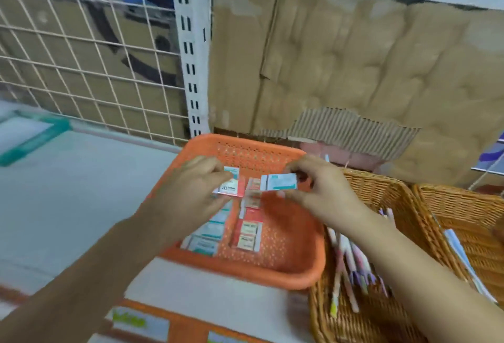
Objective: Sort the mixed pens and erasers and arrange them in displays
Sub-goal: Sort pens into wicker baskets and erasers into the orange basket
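Front edge: an orange strip [174,325] with blurred labels runs along the near lip of the shelf [81,192].
Open room: the white shelf lies bare to the left of the orange basket [245,274], back as far as the grid.
Pen basket [324,315]: wicker, at right, its left rim just beside the orange basket's right rim; pens [346,260] lie lengthwise inside.
Orange basket: its near rim sits back from the front edge; the right half of its floor is bare.
Rows: a teal row [210,230] and a red row [248,236] of erasers lie side by side in the left half, running near to far.
Left hand [188,192]: over the far end of the rows, thumb and curled fingers pinching a red-and-white 2B eraser [230,187].
Right hand [321,187]: level with it, thumb below and fingers above, pinching a teal eraser [281,181] by its right end; the two held erasers are near, not touching.
Second basket [463,206]: wicker, far right, with a pale card [461,255] along its left wall.
Back edge: cardboard [354,64] stands close behind the orange basket; a slotted post [189,42] and a wire grid [81,69] close off the left, with a teal tray [35,138] in front of the grid.
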